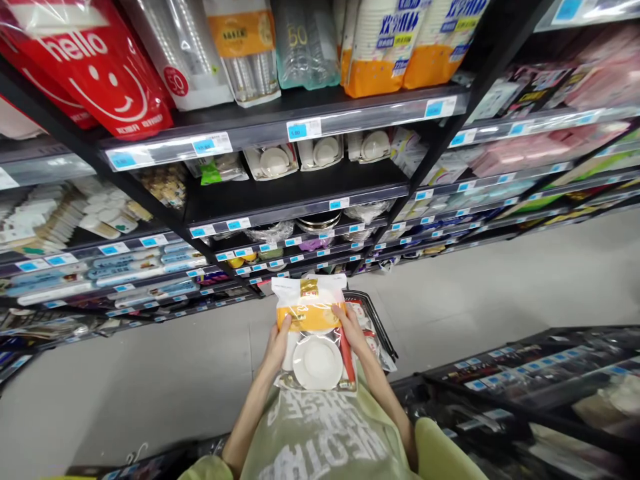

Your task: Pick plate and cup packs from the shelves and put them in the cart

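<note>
My L hand (276, 345) grips one side of a flat clear-plastic pkg w/ an orange band & round white plate showing (315, 347); my R hand (353, 331) grips the opp. side, both thumbs on its face. Pkg's held up in front of the tall black shelving unit (300, 185). Black basket w/ packs inside (381, 324): also in front of unit, partly hidden. Red "hello" smiley bag (107, 77): unit's upper L; orange-&-white paper-cup packs (377, 79): its upper R.
</note>
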Demonstrator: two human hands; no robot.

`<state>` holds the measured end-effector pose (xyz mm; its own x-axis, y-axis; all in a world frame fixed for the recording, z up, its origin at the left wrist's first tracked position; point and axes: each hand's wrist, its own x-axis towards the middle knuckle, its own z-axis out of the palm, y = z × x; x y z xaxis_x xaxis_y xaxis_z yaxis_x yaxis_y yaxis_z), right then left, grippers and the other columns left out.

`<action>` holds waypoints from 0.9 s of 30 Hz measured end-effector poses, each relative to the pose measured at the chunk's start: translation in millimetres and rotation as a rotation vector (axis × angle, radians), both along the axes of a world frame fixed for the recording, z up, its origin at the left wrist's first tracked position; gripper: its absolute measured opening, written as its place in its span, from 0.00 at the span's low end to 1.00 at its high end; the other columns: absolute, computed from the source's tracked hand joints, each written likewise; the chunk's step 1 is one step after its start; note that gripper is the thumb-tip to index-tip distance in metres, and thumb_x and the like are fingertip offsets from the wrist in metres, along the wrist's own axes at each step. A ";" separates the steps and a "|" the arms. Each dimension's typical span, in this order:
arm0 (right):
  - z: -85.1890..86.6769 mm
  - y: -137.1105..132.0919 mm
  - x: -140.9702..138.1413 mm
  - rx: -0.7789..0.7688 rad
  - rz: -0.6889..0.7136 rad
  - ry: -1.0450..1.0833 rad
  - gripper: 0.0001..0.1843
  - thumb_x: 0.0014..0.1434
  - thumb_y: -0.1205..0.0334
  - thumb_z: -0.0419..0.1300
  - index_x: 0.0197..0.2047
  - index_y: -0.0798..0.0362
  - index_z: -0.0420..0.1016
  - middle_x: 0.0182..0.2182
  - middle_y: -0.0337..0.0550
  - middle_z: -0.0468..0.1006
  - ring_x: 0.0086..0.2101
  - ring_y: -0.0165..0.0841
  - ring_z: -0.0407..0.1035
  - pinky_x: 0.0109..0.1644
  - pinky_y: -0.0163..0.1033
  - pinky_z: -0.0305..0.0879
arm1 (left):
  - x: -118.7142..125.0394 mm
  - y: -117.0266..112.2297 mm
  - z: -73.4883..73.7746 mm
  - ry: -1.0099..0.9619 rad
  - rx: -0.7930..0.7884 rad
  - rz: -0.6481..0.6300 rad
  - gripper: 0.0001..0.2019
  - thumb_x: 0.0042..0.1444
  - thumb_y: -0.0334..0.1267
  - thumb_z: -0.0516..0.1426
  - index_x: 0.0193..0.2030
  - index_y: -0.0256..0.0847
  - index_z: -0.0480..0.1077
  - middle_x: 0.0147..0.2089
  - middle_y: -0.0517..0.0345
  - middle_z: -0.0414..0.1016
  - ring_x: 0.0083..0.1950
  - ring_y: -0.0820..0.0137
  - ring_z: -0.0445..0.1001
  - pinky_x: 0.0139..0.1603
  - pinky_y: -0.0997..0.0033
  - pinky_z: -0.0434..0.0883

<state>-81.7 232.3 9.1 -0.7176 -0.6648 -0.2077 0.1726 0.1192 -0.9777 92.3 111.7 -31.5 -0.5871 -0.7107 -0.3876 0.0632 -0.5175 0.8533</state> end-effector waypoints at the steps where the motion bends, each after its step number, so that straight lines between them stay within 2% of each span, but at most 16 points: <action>1: 0.1 -0.8 0.4 0.009 0.012 0.000 0.23 0.57 0.39 0.68 0.46 0.48 0.81 0.48 0.47 0.84 0.47 0.44 0.77 0.52 0.45 0.75 | 0.9 0.3 -0.6 0.004 0.011 0.009 0.39 0.53 0.69 0.66 0.54 0.31 0.80 0.55 0.37 0.84 0.55 0.47 0.83 0.58 0.55 0.77; 6: 1.4 -1.8 1.9 0.045 0.003 -0.004 0.23 0.54 0.37 0.69 0.40 0.49 0.80 0.43 0.46 0.84 0.42 0.42 0.76 0.46 0.42 0.75 | 1.0 2.2 1.7 0.012 0.042 0.048 0.40 0.51 0.69 0.67 0.54 0.32 0.80 0.55 0.37 0.84 0.54 0.47 0.83 0.61 0.52 0.76; 17: 19.6 -1.5 5.7 0.049 -0.036 -0.022 0.27 0.52 0.36 0.69 0.44 0.50 0.83 0.41 0.47 0.86 0.47 0.46 0.77 0.49 0.42 0.74 | 1.0 1.9 1.5 0.001 0.019 0.011 0.38 0.57 0.67 0.64 0.57 0.30 0.78 0.57 0.37 0.83 0.57 0.47 0.82 0.59 0.55 0.77; 23: 15.0 -0.9 4.5 0.024 -0.015 0.014 0.27 0.57 0.36 0.66 0.45 0.50 0.83 0.44 0.47 0.85 0.46 0.45 0.76 0.51 0.43 0.73 | -0.3 -0.7 3.6 -0.032 -0.042 -0.004 0.37 0.59 0.67 0.62 0.57 0.32 0.78 0.58 0.38 0.82 0.58 0.48 0.82 0.61 0.55 0.76; 27: 7.2 0.9 3.3 -0.010 -0.011 0.018 0.28 0.59 0.36 0.66 0.49 0.50 0.82 0.48 0.49 0.84 0.48 0.44 0.76 0.54 0.44 0.72 | 3.1 -3.9 11.3 -0.109 -0.091 -0.004 0.39 0.57 0.69 0.62 0.56 0.32 0.79 0.57 0.38 0.83 0.58 0.47 0.81 0.60 0.55 0.75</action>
<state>-78.4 233.1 16.3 -0.7282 -0.6589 -0.1885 0.1566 0.1078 -0.9818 95.4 107.8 -20.2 -0.5478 -0.7436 -0.3835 -0.0341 -0.4381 0.8983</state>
